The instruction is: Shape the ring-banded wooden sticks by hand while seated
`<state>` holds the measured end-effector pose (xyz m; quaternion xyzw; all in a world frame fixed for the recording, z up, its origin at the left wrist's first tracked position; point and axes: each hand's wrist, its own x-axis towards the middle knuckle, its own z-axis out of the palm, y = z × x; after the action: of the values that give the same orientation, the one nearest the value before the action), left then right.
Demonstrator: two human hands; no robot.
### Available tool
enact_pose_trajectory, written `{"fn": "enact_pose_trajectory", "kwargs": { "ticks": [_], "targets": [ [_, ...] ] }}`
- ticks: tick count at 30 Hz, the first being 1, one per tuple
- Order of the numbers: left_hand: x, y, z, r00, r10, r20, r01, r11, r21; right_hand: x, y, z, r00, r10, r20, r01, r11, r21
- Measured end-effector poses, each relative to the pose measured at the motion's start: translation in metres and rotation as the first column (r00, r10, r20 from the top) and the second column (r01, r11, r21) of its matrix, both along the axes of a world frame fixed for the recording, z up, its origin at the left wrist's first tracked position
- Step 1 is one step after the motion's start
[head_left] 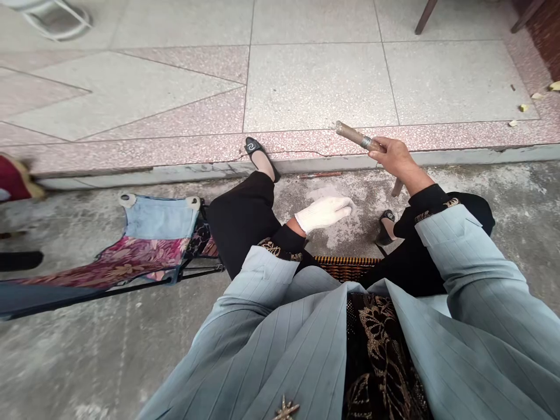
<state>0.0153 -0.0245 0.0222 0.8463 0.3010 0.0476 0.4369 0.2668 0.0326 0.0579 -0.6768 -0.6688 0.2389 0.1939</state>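
My right hand [397, 158], bare, is closed around a short brown wooden stick [350, 134]. Silvery wire [366, 142] is wound around the stick just beside my fingers. A brown piece [397, 187] shows below my right wrist; whether it belongs to the stick I cannot tell. My left hand [324, 213] wears a white knitted glove and hangs low between my knees. Its fingers are pressed together, and what they pinch, if anything, is too small to make out. Below both hands lies a pale patch on the concrete ground [315, 233].
A tiled step [315, 87] with a raised edge runs across in front; my left shoe [261, 157] rests against it. Woven wicker [347, 265] shows beneath me. To the left stands a folding fabric chair [160, 216]. A thin reddish strip [321, 174] lies by the step.
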Motion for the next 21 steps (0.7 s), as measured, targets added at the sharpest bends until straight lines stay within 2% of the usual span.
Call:
{"fn": "enact_pose_trajectory", "kwargs": {
  "ticks": [3, 5, 6, 7, 9, 11, 12, 13, 14, 15, 16, 17, 18, 19, 21],
  "targets": [
    [-0.01, -0.012, 0.02, 0.999, 0.039, 0.006, -0.04, 0.99, 0.137, -0.008, -0.01, 0.013, 0.948, 0.071, 0.311, -0.077, 0.997, 0.006],
    [-0.018, -0.02, 0.034, 0.986, 0.11, 0.128, -0.129, 0.98, 0.152, -0.015, -0.021, 0.025, 0.864, 0.203, 0.462, -0.167, 0.979, -0.118],
    [-0.023, -0.024, 0.041, 0.964, 0.17, 0.204, -0.192, 0.977, 0.095, -0.018, -0.028, 0.033, 0.821, 0.296, 0.489, -0.215, 0.953, -0.215],
    [-0.026, -0.026, 0.046, 0.92, 0.257, 0.295, -0.277, 0.96, 0.027, -0.021, -0.036, 0.042, 0.789, 0.401, 0.466, -0.271, 0.907, -0.322],
    [-0.033, -0.028, 0.055, 0.766, 0.448, 0.46, -0.44, 0.888, -0.132, -0.024, -0.058, 0.063, 0.759, 0.596, 0.26, -0.423, 0.756, -0.5],
    [-0.037, -0.026, 0.058, 0.62, 0.549, 0.561, -0.516, 0.823, -0.236, -0.027, -0.084, 0.088, 0.702, 0.706, -0.089, -0.627, 0.555, -0.547],
    [-0.037, -0.025, 0.058, 0.598, 0.56, 0.574, -0.514, 0.817, -0.261, -0.028, -0.098, 0.099, 0.683, 0.701, -0.205, -0.683, 0.514, -0.52],
    [-0.036, -0.025, 0.056, 0.596, 0.562, 0.574, -0.503, 0.818, -0.278, -0.03, -0.112, 0.109, 0.68, 0.672, -0.294, -0.713, 0.514, -0.477],
    [-0.035, -0.024, 0.053, 0.613, 0.557, 0.56, -0.49, 0.825, -0.283, -0.032, -0.124, 0.118, 0.693, 0.623, -0.363, -0.718, 0.554, -0.42],
    [-0.032, -0.025, 0.05, 0.648, 0.543, 0.534, -0.479, 0.836, -0.269, -0.034, -0.134, 0.123, 0.716, 0.56, -0.417, -0.695, 0.631, -0.345],
    [-0.03, -0.027, 0.046, 0.696, 0.519, 0.496, -0.47, 0.852, -0.232, -0.035, -0.141, 0.127, 0.75, 0.483, -0.452, -0.626, 0.739, -0.249],
    [-0.027, -0.03, 0.042, 0.749, 0.487, 0.449, -0.463, 0.87, -0.171, -0.037, -0.145, 0.128, 0.772, 0.41, -0.486, -0.542, 0.824, -0.164],
    [-0.025, -0.033, 0.039, 0.794, 0.463, 0.394, -0.46, 0.881, -0.11, -0.039, -0.147, 0.127, 0.786, 0.343, -0.515, -0.452, 0.886, -0.099],
    [-0.023, -0.036, 0.037, 0.84, 0.412, 0.354, -0.415, 0.907, -0.071, -0.04, -0.146, 0.124, 0.782, 0.285, -0.554, -0.375, 0.926, -0.054],
    [-0.021, -0.042, 0.035, 0.902, 0.317, 0.293, -0.324, 0.946, -0.024, -0.043, -0.14, 0.117, 0.747, 0.196, -0.636, -0.264, 0.964, -0.013]
  ]
}}
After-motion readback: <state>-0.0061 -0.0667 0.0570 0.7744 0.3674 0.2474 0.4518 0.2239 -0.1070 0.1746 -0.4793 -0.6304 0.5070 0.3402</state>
